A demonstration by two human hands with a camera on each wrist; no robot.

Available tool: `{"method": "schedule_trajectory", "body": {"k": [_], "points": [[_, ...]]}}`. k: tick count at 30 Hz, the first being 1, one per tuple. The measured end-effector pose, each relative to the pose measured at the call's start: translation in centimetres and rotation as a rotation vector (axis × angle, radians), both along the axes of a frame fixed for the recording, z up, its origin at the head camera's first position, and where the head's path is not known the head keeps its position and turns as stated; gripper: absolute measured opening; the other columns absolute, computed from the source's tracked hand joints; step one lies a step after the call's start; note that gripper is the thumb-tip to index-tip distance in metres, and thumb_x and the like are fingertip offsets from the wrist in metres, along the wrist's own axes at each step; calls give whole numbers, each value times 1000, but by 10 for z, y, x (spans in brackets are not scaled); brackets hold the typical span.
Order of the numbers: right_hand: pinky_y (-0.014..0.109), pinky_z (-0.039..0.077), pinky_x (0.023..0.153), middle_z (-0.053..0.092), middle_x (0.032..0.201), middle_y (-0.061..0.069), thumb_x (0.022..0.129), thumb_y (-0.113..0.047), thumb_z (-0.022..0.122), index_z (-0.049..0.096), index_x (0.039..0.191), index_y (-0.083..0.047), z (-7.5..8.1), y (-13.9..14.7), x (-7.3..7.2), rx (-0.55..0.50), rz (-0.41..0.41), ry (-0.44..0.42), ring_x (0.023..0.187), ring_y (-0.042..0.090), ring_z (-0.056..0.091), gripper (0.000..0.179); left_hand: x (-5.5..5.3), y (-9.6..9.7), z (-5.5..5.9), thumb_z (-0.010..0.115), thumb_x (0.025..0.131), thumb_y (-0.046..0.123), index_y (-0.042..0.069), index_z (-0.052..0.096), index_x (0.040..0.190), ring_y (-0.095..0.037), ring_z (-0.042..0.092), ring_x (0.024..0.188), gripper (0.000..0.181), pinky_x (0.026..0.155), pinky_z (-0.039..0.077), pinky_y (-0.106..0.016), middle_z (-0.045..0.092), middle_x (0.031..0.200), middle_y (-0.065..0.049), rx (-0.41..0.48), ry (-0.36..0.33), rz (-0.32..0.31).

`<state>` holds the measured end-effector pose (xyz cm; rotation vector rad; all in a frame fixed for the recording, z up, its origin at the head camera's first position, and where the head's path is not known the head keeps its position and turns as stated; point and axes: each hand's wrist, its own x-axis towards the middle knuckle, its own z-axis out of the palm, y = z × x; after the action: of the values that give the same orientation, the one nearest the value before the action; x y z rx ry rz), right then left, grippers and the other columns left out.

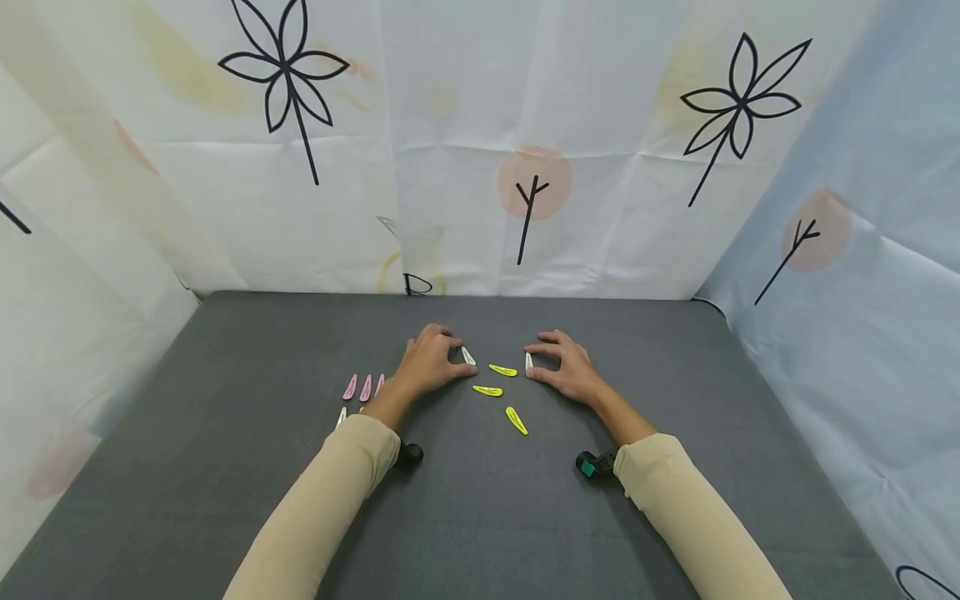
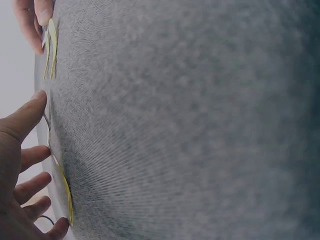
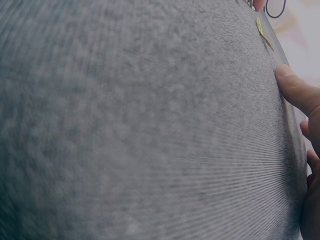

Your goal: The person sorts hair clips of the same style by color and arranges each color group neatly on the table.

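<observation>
In the head view my left hand point(image 1: 433, 360) pinches a white snap hair clip point(image 1: 468, 357) end to end between thumb and index finger, low over the grey tabletop. The same clip point(image 2: 48, 131) shows between those fingertips in the left wrist view. To the right, my right hand point(image 1: 567, 367) has thumb and index finger at the two ends of another white hair clip point(image 1: 528, 362). Between the hands lie a yellow hair clip point(image 1: 502, 370), a second yellow clip point(image 1: 487, 391) and, nearer to me, a third yellow clip point(image 1: 517, 421).
Left of my left wrist stands a row of pink hair clips point(image 1: 365, 387), the rightmost partly behind the wrist. Below it a white clip point(image 1: 342, 417) lies partly covered by my sleeve. The grey table point(image 1: 487, 517) meets a patterned cloth backdrop point(image 1: 465, 225) at the back.
</observation>
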<state>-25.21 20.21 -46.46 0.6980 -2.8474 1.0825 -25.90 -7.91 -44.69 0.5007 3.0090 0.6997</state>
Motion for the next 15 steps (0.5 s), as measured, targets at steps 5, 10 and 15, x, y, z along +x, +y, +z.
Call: {"method": "schedule_trajectory", "body": {"k": [5, 10, 15], "points": [[66, 13, 112, 44, 148, 24, 88, -18, 77, 67, 127, -3, 1, 0, 0, -5, 3, -1, 145, 45, 23, 43, 1, 1, -1, 78, 83, 47, 7, 68, 128, -28, 38, 138, 61, 105, 31, -61, 53, 141, -13, 22, -8, 8], [66, 13, 112, 44, 148, 24, 89, -18, 76, 67, 128, -3, 1, -1, 0, -3, 2, 0, 145, 45, 23, 43, 2, 0, -1, 79, 83, 46, 9, 70, 127, -29, 40, 137, 58, 102, 33, -58, 55, 139, -13, 31, -2, 18], [66, 12, 112, 43, 148, 24, 89, -18, 76, 66, 128, -3, 2, -1, 1, -9, 1, -8, 145, 45, 23, 43, 2, 2, 0, 79, 83, 46, 9, 71, 125, -30, 41, 136, 56, 102, 33, -57, 55, 138, -12, 41, -5, 29]]}}
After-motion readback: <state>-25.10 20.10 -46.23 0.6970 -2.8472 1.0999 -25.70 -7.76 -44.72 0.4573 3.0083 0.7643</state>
